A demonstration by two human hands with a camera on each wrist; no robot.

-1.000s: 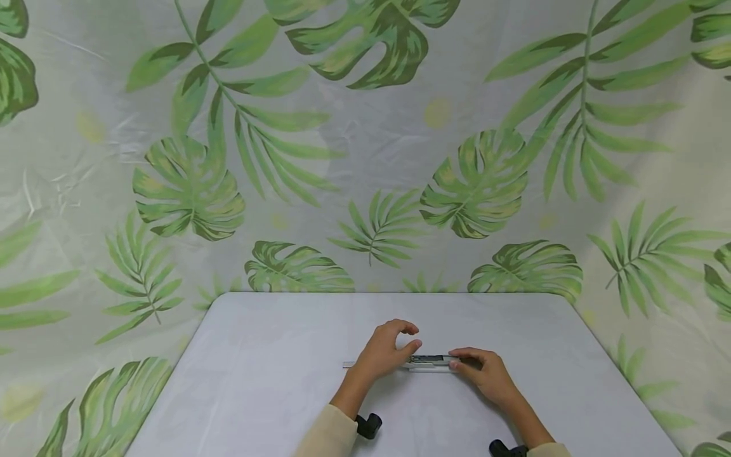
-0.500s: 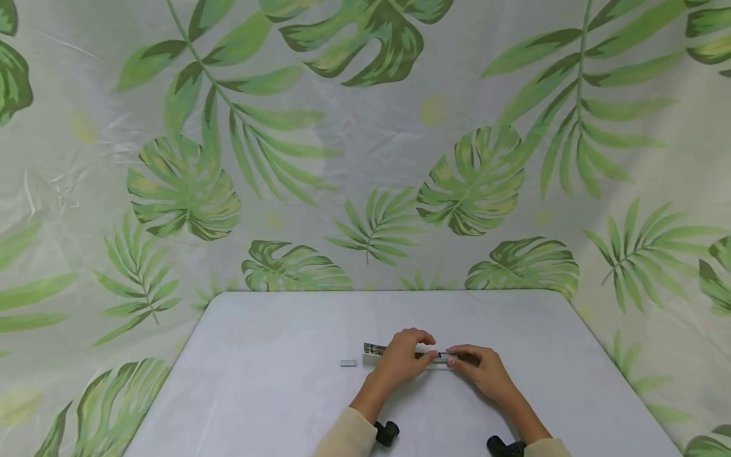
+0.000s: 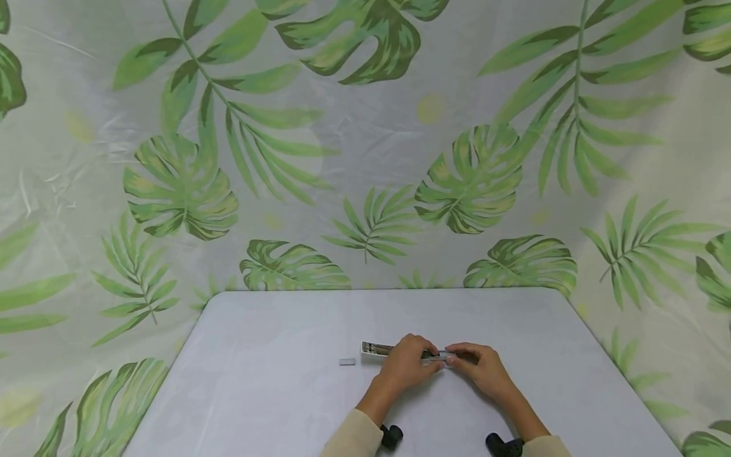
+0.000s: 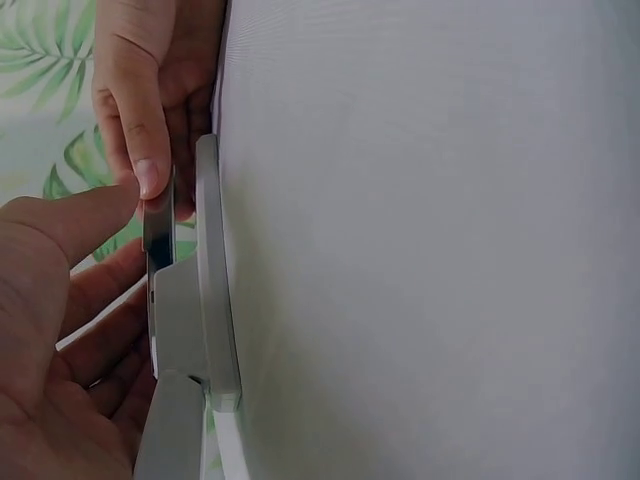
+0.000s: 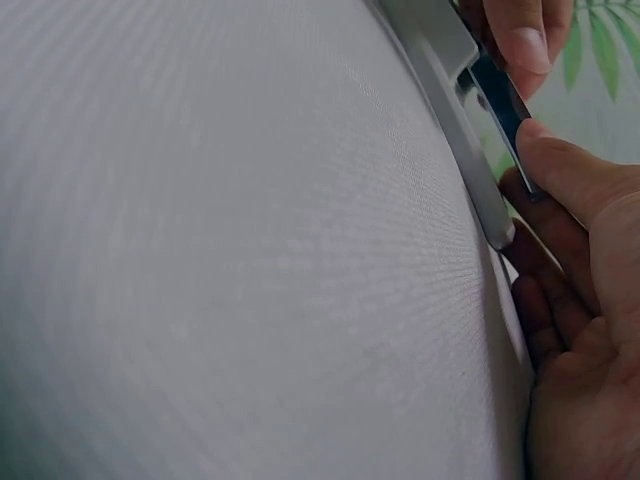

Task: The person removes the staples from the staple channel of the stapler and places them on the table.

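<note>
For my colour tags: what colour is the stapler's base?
The stapler's base looks pale grey, clearest in the left wrist view.

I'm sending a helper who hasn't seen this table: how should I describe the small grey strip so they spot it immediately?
On the white table, find the pale stapler between the left hand and right hand. Just off its left end lies the small grey strip. Unlike the much longer stapler, it lies apart, touched by neither hand.

Opened pale stapler (image 4: 212, 280), small grey strip (image 3: 347, 362) nearby
</note>
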